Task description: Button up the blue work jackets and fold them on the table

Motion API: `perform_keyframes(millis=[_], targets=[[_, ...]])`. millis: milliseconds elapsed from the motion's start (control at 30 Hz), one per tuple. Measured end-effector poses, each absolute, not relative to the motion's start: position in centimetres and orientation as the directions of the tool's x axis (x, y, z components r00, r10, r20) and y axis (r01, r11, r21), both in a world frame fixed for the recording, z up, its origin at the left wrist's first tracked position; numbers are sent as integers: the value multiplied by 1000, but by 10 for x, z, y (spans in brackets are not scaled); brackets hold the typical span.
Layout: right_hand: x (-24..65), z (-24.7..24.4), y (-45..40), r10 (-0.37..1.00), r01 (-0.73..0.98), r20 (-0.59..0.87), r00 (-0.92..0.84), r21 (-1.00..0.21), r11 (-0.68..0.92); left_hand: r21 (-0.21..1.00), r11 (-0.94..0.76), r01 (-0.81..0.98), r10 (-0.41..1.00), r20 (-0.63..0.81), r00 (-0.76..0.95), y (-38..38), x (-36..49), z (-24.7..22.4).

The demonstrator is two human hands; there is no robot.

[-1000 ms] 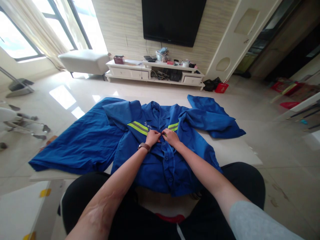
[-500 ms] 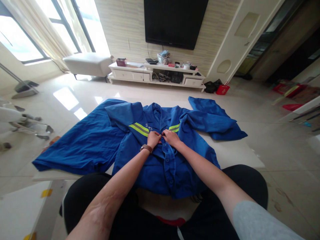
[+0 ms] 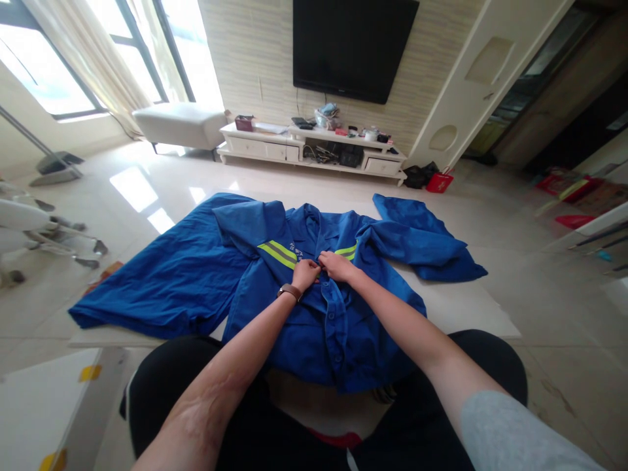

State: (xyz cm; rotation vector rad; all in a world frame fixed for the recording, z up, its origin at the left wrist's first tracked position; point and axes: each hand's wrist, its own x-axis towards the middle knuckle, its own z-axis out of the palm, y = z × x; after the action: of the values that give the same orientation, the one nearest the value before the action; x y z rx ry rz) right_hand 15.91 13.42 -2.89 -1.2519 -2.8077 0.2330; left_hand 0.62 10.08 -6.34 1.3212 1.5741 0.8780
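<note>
A blue work jacket [image 3: 289, 333] with yellow-green and grey stripes lies front up on a low white table [image 3: 461, 307], its collar away from me. My left hand [image 3: 306, 273], with a brown band at the wrist, pinches the jacket's front edge at chest height. Right beside it, my right hand [image 3: 335, 264] has its fingers closed on the same front placket [image 3: 333, 327]. The fingertips of both hands nearly meet, and whatever button lies between them is hidden. Several buttons show down the placket below my hands.
More blue cloth [image 3: 161, 281] is spread at the table's left, and another folded blue piece [image 3: 412, 216] lies at the far right. Beyond stand a white TV cabinet [image 3: 265, 149] with clutter and a grey-white bench [image 3: 181, 127]. A white box [image 3: 44, 399] is at near left.
The view has shifted slightly, so everything sits a little lower and to the right. Both hands stay at the same place on the placket, with only small finger movement.
</note>
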Motion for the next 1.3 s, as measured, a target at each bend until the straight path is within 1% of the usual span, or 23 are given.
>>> perform_keyframes(millis=[167,267,433,600,800,867,967,1100,1300], targets=[[166,-33,122,777,756,56,-627,-195,624,911,195,364,979,-200,-22,103,6,-64],[168,-35,122,801,771,60,-596,-234,592,909,192,370,978,-207,1,104,5,-64],[163,-33,138,819,780,-11,-574,-311,543,906,179,383,979,-202,20,104,4,-66],[163,-30,149,836,793,-95,-540,-391,468,894,173,414,983,-185,-11,103,7,-67],[159,-30,158,835,800,-145,-530,-411,437,892,164,422,986,-164,-36,102,8,-69],[156,-32,158,836,796,-125,-534,-408,447,898,175,402,984,-176,-36,102,7,-69],[155,-36,155,851,786,-52,-522,-418,456,916,215,338,975,-222,-18,105,6,-67],[162,-39,150,881,769,55,-471,-464,440,942,261,209,960,-276,47,110,6,-63],[166,-32,149,881,712,162,-445,-532,458,958,286,35,952,-288,100,110,6,-53]])
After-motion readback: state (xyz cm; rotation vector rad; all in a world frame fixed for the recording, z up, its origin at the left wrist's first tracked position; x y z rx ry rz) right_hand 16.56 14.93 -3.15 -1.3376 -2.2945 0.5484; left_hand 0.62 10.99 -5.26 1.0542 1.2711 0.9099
